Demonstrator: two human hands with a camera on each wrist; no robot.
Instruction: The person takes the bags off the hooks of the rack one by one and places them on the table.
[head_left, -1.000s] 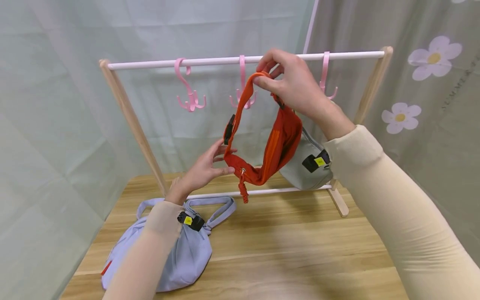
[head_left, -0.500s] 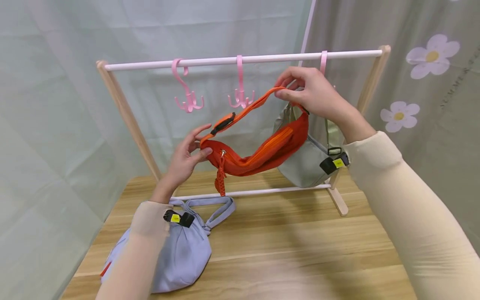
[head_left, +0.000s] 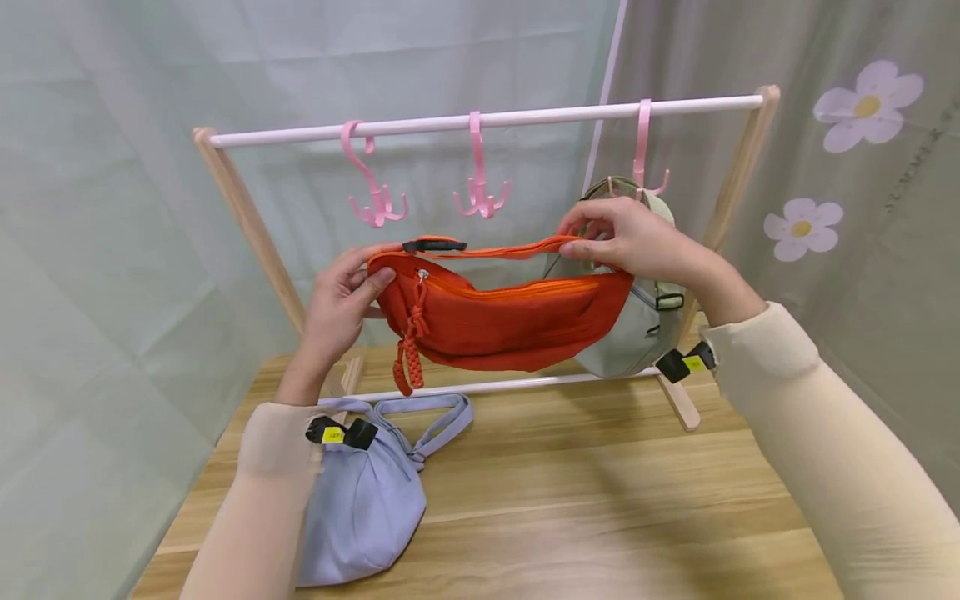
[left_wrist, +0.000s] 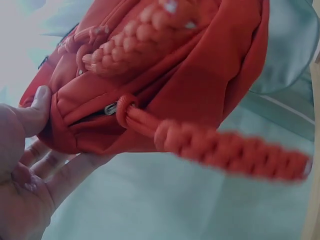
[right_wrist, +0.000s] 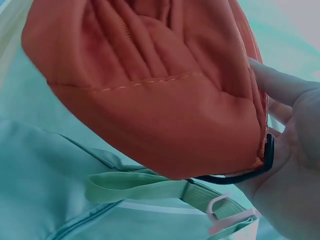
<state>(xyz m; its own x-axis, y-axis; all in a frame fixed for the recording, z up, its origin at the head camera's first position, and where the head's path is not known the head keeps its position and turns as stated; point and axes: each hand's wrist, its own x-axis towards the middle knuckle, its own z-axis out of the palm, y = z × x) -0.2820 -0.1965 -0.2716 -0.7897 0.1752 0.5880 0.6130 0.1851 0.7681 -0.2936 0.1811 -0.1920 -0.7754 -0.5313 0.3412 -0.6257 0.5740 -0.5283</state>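
An orange-red waist bag (head_left: 510, 325) is stretched level in the air between both hands, in front of the rack. At its left end my left hand (head_left: 341, 300) pinches the corner, thumb in front and fingers behind. My right hand (head_left: 630, 237) grips the strap (head_left: 525, 248) near the right end, above the bag's zipper. A black buckle (head_left: 435, 245) sits on the strap at the left. Braided cord pulls (left_wrist: 230, 150) dangle from the zippers, close up in the left wrist view. In the right wrist view, the bag's end (right_wrist: 165, 125) hides part of the right fingers.
A white rail (head_left: 420, 125) on wooden posts carries pink hooks: a left hook (head_left: 375, 200), a middle hook (head_left: 480, 192) and a right hook (head_left: 642, 142). A grey-green bag (head_left: 622, 342) hangs from the right one. On the wooden table (head_left: 585, 500) lies a lavender bag (head_left: 367, 508).
Both hands have moved apart and the right hand has come down from near the rail. The orange-red bag has gone from a bent loop to stretched out level, its front facing me.
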